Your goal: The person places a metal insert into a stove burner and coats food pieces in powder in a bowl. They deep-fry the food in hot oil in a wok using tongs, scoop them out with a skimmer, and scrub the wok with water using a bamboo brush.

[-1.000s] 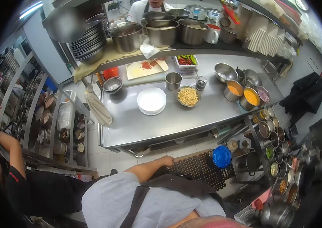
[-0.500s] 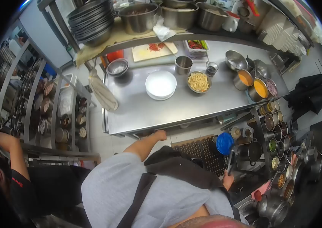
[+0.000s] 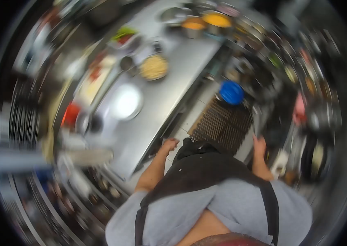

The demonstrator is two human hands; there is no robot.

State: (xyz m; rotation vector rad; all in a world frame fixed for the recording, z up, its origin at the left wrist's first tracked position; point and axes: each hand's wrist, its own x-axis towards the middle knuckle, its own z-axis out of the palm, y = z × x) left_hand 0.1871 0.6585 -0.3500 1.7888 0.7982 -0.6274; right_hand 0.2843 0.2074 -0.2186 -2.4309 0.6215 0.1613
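My left hand (image 3: 170, 145) is low beside the front edge of the steel table (image 3: 149, 119), above the tiled floor. Its fingers are curled and nothing shows in them. My right hand (image 3: 259, 144) is on the other side of my dark apron (image 3: 210, 168), near the cooking side. Its fingers look closed around a slim thing that blur hides. On the table, nearest the left hand, stands a stack of white bowls (image 3: 127, 102). Beyond it sit a bowl of pale cut strips (image 3: 154, 67) and a metal pot (image 3: 128, 65).
A blue-lidded container (image 3: 231, 92) stands beyond a perforated dark floor mat (image 3: 222, 123). Pots of orange sauce (image 3: 193, 24) and yellow sauce (image 3: 217, 20) are at the table's far end. Shelving (image 3: 50, 205) is at lower left. A cutting board (image 3: 97, 82) lies along the back.
My view and body have swung to the right, so the table now slants and everything is blurred. The right hand, which held a dark elongated thing, appears higher. The other person is out of view.
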